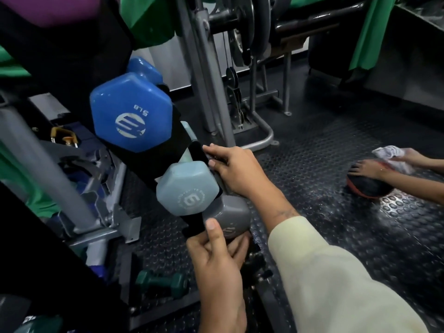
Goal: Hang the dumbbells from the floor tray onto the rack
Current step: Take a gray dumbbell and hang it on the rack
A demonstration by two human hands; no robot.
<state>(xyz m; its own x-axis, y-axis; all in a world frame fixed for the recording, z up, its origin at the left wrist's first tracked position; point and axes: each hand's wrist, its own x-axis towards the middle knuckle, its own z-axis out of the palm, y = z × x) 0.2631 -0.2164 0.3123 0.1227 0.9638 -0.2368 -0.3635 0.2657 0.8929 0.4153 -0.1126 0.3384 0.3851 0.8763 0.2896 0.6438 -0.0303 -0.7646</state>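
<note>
A black slanted rack point(168, 145) carries a blue 5 LB dumbbell point(131, 114) and, below it, a pale blue dumbbell point(187, 191) marked 3. Lower still, a grey dumbbell point(230, 218) sits against the rack's bottom slot. My left hand point(216, 255) wraps around the grey dumbbell's near end, thumb up on the rack edge. My right hand point(237, 171) rests on the rack arm just right of the pale blue dumbbell, fingers curled over it. A small green dumbbell point(161, 282) lies in the black floor tray point(134, 263) under the rack.
Grey machine frames point(206, 75) and weight plates point(242, 32) stand behind the rack. At the right, another person's hands point(370, 167) wipe a dark ball point(367, 185) with a white cloth on the studded rubber floor point(324, 145). More grey frame tubing point(48, 164) crowds the left.
</note>
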